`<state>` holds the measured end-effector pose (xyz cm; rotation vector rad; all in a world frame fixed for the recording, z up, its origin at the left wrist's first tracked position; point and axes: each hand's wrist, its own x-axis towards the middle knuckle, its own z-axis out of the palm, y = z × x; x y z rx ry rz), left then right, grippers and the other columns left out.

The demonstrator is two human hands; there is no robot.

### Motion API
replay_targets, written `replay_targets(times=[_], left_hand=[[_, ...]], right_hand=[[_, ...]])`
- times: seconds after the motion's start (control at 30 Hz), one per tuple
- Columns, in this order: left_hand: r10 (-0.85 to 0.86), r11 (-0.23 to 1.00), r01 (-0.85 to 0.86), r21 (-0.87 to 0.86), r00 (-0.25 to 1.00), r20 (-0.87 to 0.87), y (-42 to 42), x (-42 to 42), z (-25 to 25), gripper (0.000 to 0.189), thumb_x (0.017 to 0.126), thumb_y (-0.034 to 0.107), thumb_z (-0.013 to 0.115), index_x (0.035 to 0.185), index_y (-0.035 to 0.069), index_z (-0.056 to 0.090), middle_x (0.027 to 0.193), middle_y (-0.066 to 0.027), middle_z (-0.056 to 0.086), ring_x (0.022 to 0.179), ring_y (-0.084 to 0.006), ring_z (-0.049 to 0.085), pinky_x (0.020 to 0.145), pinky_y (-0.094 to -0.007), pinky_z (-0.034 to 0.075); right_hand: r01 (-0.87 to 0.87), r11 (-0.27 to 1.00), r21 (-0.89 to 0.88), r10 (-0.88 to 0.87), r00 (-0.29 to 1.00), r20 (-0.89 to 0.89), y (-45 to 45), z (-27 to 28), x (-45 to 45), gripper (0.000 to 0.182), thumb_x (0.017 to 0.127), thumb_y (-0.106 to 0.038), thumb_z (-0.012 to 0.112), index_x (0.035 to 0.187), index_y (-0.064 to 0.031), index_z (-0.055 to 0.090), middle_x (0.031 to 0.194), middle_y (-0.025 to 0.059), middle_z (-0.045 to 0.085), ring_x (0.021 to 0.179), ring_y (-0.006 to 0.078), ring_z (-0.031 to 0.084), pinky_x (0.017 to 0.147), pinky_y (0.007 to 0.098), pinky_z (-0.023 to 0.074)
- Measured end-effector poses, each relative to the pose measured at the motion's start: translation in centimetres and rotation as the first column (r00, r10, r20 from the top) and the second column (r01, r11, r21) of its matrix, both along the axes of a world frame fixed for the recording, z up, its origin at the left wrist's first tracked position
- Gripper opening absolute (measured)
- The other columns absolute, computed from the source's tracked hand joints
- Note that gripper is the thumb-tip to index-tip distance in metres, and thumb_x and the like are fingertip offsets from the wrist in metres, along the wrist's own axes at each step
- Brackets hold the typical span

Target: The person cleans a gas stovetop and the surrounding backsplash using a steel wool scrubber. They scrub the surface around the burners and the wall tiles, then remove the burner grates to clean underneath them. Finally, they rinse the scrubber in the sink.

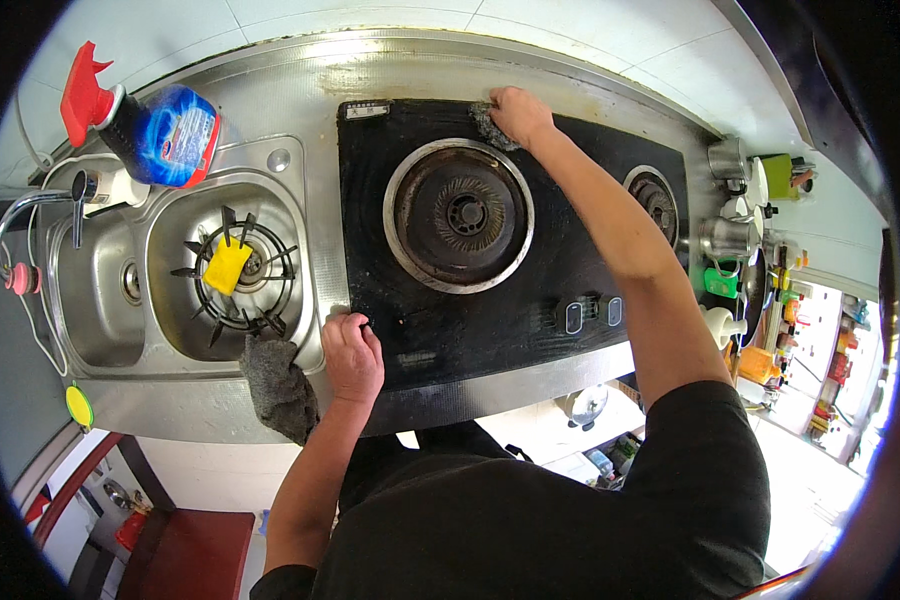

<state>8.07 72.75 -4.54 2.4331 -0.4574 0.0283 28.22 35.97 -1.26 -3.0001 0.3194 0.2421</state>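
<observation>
At the back edge of the black gas cooktop (435, 330), my right hand (523, 116) presses a bunched grey cloth (495, 127) onto the surface. It is behind and right of the large burner (466, 215), which has no pan support on it. My left hand (352, 358) rests with curled fingers at the cooktop's front left corner; nothing shows in it. Close by, a second grey cloth (279, 386) drapes over the sink's front rim. In the sink's right basin (172, 315) lies a black pan support (289, 289) with a yellow sponge (227, 266) on it.
A blue spray bottle (169, 135) with a red trigger stands behind the sink, near the faucet (41, 199). The second burner (651, 204) is beyond my right forearm. Two control knobs (574, 317) sit near the front. Metal pots (727, 236) crowd the counter's right end.
</observation>
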Motion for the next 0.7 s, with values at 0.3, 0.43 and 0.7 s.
replay_targets(times=[0.3,0.43,0.7], left_hand=[[-0.008,1.0,0.008,0.001,1.0,0.013,0.2,-0.1,-0.2,0.025,0.077,-0.001,0.059,0.1,0.003,0.05,0.095,-0.015,0.051,0.091,-0.0328,0.049,0.082,-0.0434,0.04],[-0.008,1.0,0.009,-0.02,0.999,0.04,0.1,-0.1,-0.1,0.025,0.077,-0.001,0.059,0.1,0.003,0.05,0.096,-0.0152,0.05,0.091,-0.0329,0.049,0.081,-0.0436,0.04],[0.017,1.0,-0.017,0.007,1.0,0.025,0.2,-0.2,-0.2,0.025,0.078,0.0,0.059,0.1,0.003,0.049,0.095,-0.0158,0.049,0.089,-0.0339,0.049,0.081,-0.044,0.04]], right_hand=[[0.006,0.998,-0.063,-0.018,0.982,-0.187,-3.2,0.6,-5.3,0.021,0.083,-0.024,0.058,0.095,-0.0082,0.064,0.102,0.0161,0.064,0.098,0.0348,0.061,0.081,0.0471,0.05],[-0.014,1.0,-0.016,0.013,0.996,-0.087,0.8,0.7,-0.6,0.021,0.085,-0.024,0.055,0.097,-0.0077,0.062,0.102,0.0149,0.063,0.099,0.0351,0.06,0.081,0.0461,0.0503],[0.018,1.0,-0.007,-0.017,0.995,0.101,-3.7,-0.7,-13.8,0.014,0.085,-0.015,0.057,0.093,-0.0045,0.053,0.092,0.0157,0.057,0.089,0.0375,0.059,0.074,0.0476,0.0482]])
